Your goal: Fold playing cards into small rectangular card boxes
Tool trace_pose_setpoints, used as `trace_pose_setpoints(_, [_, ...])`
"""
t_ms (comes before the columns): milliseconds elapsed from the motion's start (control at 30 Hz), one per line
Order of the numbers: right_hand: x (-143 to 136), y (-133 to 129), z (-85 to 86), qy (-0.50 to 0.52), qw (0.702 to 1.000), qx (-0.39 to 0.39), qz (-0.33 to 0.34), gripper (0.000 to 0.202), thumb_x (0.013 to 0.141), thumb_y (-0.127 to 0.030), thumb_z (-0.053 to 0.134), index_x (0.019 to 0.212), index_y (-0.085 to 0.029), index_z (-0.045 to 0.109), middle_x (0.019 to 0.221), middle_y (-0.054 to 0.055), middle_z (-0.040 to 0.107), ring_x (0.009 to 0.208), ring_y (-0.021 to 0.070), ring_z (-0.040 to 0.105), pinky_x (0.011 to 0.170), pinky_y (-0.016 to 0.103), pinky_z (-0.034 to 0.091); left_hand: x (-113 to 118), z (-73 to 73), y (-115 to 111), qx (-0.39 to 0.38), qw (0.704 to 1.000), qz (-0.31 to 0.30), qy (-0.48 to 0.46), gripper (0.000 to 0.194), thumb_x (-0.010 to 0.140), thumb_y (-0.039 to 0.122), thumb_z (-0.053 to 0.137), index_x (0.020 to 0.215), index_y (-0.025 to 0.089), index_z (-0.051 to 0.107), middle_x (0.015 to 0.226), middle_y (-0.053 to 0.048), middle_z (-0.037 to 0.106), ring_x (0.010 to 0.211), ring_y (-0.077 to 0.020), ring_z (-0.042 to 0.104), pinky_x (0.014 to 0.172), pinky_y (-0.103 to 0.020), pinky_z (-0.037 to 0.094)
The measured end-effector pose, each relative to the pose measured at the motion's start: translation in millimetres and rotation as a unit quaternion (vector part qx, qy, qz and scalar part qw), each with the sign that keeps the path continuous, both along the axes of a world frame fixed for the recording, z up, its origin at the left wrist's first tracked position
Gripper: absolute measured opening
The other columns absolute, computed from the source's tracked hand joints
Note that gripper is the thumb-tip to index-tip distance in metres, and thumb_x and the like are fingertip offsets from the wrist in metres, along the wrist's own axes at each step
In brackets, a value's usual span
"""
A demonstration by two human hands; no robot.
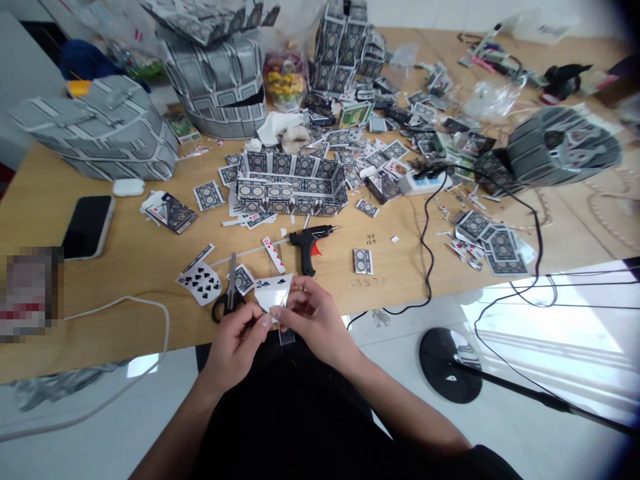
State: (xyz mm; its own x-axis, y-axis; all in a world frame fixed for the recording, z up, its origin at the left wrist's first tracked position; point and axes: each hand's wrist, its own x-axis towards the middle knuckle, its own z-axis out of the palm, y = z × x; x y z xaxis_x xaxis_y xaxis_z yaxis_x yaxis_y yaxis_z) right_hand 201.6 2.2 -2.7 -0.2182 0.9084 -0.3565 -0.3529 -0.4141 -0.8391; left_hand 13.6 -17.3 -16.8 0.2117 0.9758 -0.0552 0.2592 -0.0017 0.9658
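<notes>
A white playing card with club marks is pinched between my two hands at the table's front edge. My left hand grips its lower left side, and my right hand holds its right side. Black scissors lie just left of the card, beside a patterned card and a spade card. Beyond my hands are a narrow red-marked card strip and a black glue gun with an orange trigger. A small folded card piece lies to the right.
Behind the glue gun stands an open box made of cards. A phone lies at left. Woven card structures and piles of loose cards fill the back. A black cable crosses the right side, near a white power strip.
</notes>
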Motion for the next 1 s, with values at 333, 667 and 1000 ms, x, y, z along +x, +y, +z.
trace_pose_setpoints(333, [1,-1,8.9,-0.055,0.998,0.03,-0.004,0.054,0.081,-0.047,0.096,0.111,-0.023,0.058,0.063,-0.009,0.065,0.056,0.0138,0.063,0.057,0.025,0.054,7,9.2,0,0.005,1.0,0.016,0.005,0.04,0.106,0.042,0.061,0.073,0.02,0.056,0.061,0.004,0.053,0.055,-0.0115,0.047,0.055,-0.023,0.038])
trace_pose_setpoints(667, [4,-3,31.5,-0.042,0.996,0.022,0.073,0.071,0.075,-0.064,0.096,0.113,-0.023,0.051,0.063,-0.01,0.066,0.047,0.0103,0.056,0.048,0.021,0.046,-4,32.4,3,-0.112,0.991,-0.038,-0.054,0.068,0.094,0.081,0.063,0.076,0.016,0.067,0.066,-0.003,0.062,0.061,-0.0154,0.054,0.06,-0.027,0.044])
trace_pose_setpoints(1000, [11,-8,5.9,-0.08,0.985,0.028,0.149,0.075,0.084,-0.094,0.065,0.096,-0.021,0.055,0.06,-0.005,0.061,0.047,0.0111,0.052,0.048,0.022,0.042,5,21.4,14,-0.122,0.992,-0.032,0.002,0.068,0.085,0.084,0.071,0.077,0.016,0.073,0.067,-0.003,0.064,0.058,-0.0158,0.053,0.06,-0.028,0.047])
